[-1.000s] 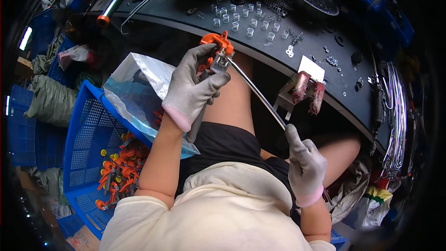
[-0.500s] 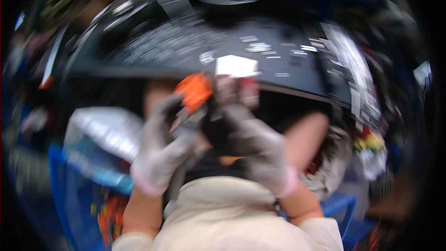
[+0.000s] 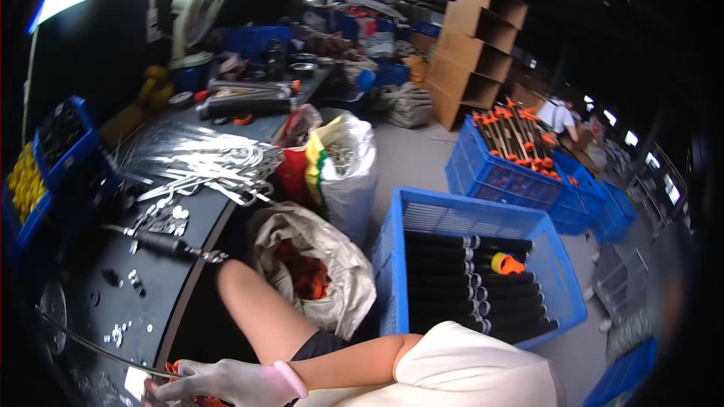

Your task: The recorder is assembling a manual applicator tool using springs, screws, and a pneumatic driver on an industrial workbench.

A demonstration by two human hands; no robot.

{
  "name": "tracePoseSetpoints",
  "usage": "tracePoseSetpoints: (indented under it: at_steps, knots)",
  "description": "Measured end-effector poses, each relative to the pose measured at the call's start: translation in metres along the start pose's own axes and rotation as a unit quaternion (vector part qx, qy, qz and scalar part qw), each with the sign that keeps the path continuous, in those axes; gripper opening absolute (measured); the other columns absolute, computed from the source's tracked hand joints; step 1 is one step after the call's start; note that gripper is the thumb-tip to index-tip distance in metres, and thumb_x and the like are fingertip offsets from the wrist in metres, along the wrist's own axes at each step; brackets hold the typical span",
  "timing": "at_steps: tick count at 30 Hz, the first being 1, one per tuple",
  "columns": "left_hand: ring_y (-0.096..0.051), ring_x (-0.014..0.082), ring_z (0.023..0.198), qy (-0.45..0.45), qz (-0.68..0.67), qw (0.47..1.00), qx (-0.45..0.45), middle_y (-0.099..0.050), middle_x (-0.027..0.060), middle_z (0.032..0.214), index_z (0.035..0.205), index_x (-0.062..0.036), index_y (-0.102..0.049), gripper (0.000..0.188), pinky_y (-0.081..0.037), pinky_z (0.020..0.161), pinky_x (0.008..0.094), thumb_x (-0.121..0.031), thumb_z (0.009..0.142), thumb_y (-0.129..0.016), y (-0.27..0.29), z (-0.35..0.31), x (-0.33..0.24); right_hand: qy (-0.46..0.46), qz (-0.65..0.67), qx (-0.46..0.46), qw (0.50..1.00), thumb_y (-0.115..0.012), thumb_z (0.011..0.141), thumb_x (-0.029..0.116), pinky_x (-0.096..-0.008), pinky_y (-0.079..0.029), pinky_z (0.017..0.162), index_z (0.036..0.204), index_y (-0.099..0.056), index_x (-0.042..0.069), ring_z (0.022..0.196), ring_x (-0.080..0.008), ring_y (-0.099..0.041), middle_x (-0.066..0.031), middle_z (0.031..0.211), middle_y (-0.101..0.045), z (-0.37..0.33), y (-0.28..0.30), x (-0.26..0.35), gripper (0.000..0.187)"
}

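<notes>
At the lower left, my right hand (image 3: 226,380) wears a grey-white glove with a pink cuff. Its fingers are bent together around something at the bottom edge that I cannot make out. Bits of an orange plastic piece (image 3: 175,367) show behind and below those fingers. Beside the fingertips is a small bright white patch (image 3: 136,382) on something reddish. A thin dark rod or hose (image 3: 98,347) runs from the left down to the hand; whether it is held, I cannot tell. My left hand is out of the picture.
A dark workbench (image 3: 170,286) carries a pneumatic-looking driver (image 3: 162,243) and a pile of metal strips (image 3: 211,158). A sack (image 3: 351,286) with orange parts stands by my knee. To the right, a blue crate (image 3: 566,279) holds black tubes and one yellow-orange piece. Cardboard boxes (image 3: 452,53) are stacked behind.
The view has swung right and up from my lap to the bench end and crates. Both gloved hands and the orange piece were central; now my left hand has left the picture.
</notes>
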State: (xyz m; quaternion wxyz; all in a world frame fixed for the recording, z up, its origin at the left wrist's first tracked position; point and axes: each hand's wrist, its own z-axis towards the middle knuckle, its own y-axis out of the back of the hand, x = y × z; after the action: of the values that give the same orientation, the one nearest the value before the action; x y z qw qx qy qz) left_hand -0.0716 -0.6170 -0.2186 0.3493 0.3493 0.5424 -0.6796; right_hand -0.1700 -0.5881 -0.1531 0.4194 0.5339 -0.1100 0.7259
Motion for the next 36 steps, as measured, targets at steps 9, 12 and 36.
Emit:
tracePoseSetpoints:
  at_steps: [9, 12, 36]
  knots:
    - [-0.050, 0.0214, 0.112, 0.048, -0.009, 0.996, 0.071, -0.047, 0.0114, 0.128, 0.137, -0.0036, -0.034, 0.079, -0.046, 0.091, 0.0331, -0.031, 0.075, -0.075, -0.041, 0.003, 0.002, 0.001, -0.020, -0.086, 0.996, -0.064, 0.075, 0.016, -0.0405, -0.046, 0.087, 0.121, -0.060, 0.014, 0.104, -0.0290, -0.055, -0.0119, 0.111, -0.061, -0.018, 0.014, 0.000, 0.046]
    - [-0.049, 0.0214, 0.113, 0.063, -0.005, 0.995, 0.076, -0.046, 0.0111, 0.129, 0.137, -0.0039, -0.033, 0.080, -0.045, 0.092, 0.0331, -0.032, 0.075, -0.075, -0.050, -0.005, 0.000, -0.005, -0.037, -0.128, 0.991, -0.064, 0.074, 0.016, -0.0403, -0.047, 0.084, 0.116, -0.062, 0.014, 0.100, -0.0288, -0.057, -0.0108, 0.105, -0.063, -0.023, 0.011, 0.005, 0.042]
    - [-0.042, 0.0216, 0.123, 0.095, 0.065, 0.982, -0.150, -0.038, 0.0092, 0.139, 0.142, -0.0057, -0.027, 0.089, -0.043, 0.096, 0.0329, -0.040, 0.077, -0.077, -0.028, -0.102, -0.062, -0.035, -0.240, -0.008, 0.970, -0.059, 0.081, 0.004, -0.0382, -0.052, 0.066, 0.112, -0.054, 0.002, 0.078, -0.0333, -0.064, -0.0197, 0.097, -0.057, -0.035, 0.000, 0.002, 0.031]
